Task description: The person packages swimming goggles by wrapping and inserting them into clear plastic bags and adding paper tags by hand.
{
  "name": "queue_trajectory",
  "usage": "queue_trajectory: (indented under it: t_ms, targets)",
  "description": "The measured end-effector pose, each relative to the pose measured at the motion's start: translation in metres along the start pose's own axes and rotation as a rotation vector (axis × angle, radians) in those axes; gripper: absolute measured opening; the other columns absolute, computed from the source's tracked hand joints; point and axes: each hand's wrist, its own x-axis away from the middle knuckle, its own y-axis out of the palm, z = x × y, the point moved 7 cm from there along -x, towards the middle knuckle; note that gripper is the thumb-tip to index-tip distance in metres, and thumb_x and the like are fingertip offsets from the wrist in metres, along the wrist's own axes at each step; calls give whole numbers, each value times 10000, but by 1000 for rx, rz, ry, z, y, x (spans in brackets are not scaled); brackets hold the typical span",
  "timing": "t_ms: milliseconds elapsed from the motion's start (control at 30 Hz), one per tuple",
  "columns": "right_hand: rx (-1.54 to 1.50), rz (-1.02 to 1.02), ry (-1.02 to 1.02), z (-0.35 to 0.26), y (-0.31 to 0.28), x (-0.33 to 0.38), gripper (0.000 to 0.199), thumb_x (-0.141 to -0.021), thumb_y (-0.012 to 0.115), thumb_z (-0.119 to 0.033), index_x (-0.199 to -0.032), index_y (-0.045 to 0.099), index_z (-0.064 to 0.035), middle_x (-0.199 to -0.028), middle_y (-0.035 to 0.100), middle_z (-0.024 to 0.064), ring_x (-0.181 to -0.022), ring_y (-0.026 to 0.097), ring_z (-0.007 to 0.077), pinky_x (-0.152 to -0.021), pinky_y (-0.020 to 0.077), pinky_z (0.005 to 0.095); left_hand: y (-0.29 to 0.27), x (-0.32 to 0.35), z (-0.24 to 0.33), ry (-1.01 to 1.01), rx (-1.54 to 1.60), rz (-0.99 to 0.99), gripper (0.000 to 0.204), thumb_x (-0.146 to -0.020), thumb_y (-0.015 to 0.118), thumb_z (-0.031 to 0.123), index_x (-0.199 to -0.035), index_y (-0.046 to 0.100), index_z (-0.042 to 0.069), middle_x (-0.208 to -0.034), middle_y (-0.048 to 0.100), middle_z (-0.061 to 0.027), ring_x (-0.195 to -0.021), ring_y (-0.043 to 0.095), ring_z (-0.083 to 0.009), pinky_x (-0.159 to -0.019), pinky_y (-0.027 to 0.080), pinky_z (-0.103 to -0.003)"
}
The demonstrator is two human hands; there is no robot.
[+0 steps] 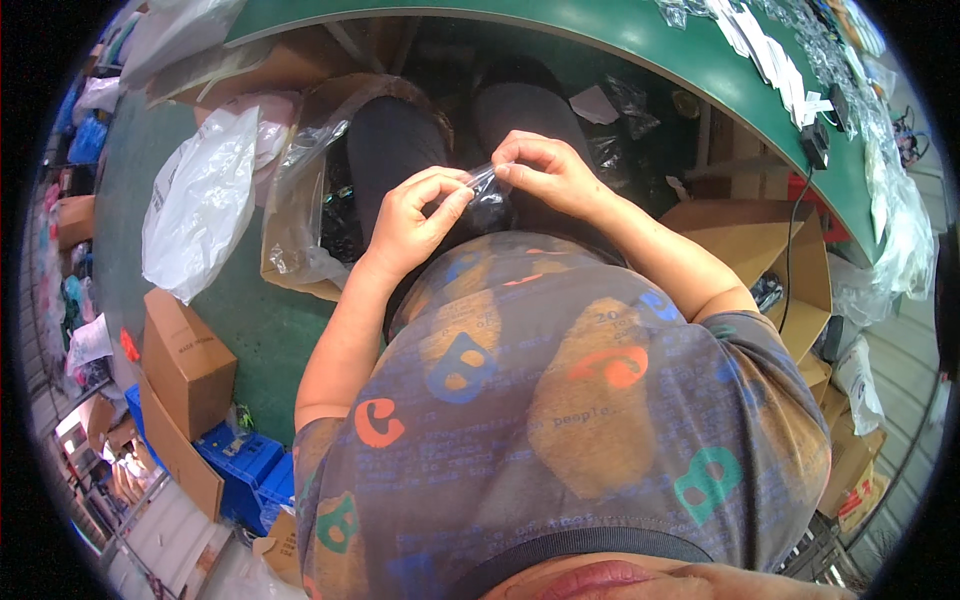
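Head view looks down on both hands meeting over the lap, each pinching one end of a small clear plastic bag [488,195] with something dark inside. Its long axis runs roughly left to right between them: the left hand [415,218] grips the lower left end with thumb and fingers closed, the right hand [540,170] nips the upper right edge. Neither hand is nearer; both touch it. Below lie dark trousers, a plastic-lined cardboard box [300,215] to the left, and a green table [620,45] beyond. Nothing blocks the hands.
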Motion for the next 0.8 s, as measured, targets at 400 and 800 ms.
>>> queue_trajectory:
  t_ms: [400, 800]
  targets:
    - [-25, 7, 28, 14, 1, 0, 118, -981, 679, -138, -970, 693, -22, -956, 628, 23, -916, 606, 125, -809, 485, 284, 9, 7, -29, -54, 113, 52, 202, -850, 794, 87, -821, 601, 36, -1083, 728, -103, -993, 680, -184, -888, 527, -315]
    - [71, 88, 65, 24, 6, -1, 191, -922, 747, -152, -1063, 702, -31, -971, 638, 39, -909, 643, 138, -815, 514, 287, 9, 10, -70, -216, 210, 86, 223, -962, 686, 65, -825, 510, 65, -1052, 719, -66, -957, 610, -80, -832, 492, -241]
